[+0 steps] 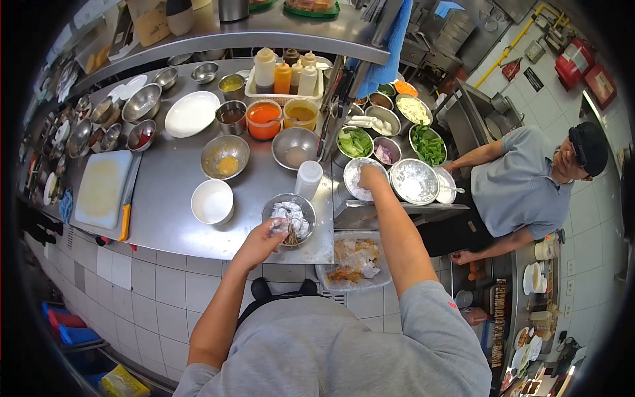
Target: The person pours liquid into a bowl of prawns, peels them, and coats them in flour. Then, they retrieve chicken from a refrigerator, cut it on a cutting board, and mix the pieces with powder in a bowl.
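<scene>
My left hand [266,239] is at the near left rim of a metal bowl [311,217] that holds white, flour-coated pieces [290,215] and something brown and stringy. Its fingers are curled together and dusted white; what is between them cannot be made out. Over to the right, my right hand [372,177] reaches into a bowl of white powder [357,190], and its fingertips are hidden there. Beside that stands another flour-dusted metal bowl [415,181]. A clear squeeze bottle [309,179] is just behind the bowl at my left hand.
A white bowl [212,202], a metal bowl with yellow contents [225,157] and a cutting board [104,186] with a yellow-handled knife [125,221] lie leftward. Sauce tubs [264,120] stand behind. A co-worker [522,178] is at the right. Below the counter edge sits a scrap bin [354,286].
</scene>
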{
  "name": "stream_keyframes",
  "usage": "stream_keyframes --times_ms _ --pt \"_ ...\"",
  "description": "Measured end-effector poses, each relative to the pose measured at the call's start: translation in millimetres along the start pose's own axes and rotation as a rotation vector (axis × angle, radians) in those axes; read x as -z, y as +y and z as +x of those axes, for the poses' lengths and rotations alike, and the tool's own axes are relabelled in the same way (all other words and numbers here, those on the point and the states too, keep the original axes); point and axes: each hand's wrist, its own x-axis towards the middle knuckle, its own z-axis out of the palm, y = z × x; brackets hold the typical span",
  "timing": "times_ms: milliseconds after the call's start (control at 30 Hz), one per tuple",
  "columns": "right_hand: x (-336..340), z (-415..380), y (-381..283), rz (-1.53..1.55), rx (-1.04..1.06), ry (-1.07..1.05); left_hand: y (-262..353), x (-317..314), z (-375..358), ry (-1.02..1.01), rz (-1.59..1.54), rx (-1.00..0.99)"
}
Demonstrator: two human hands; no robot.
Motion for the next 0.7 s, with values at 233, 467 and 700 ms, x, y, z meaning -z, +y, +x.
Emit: stream_keyframes --times_ms 233,467,700 --pt "1 -4 5 0.109 0.146 0.087 -22 27 -26 0.085 -0.181 0.004" --pt "6 -50 -34 0.143 -0.199 0.204 -38 35 -39 0.154 -0.256 0.047" --pt "13 -36 -14 0.219 -0.024 0.169 -45 36 -45 0.143 -0.324 0.055"
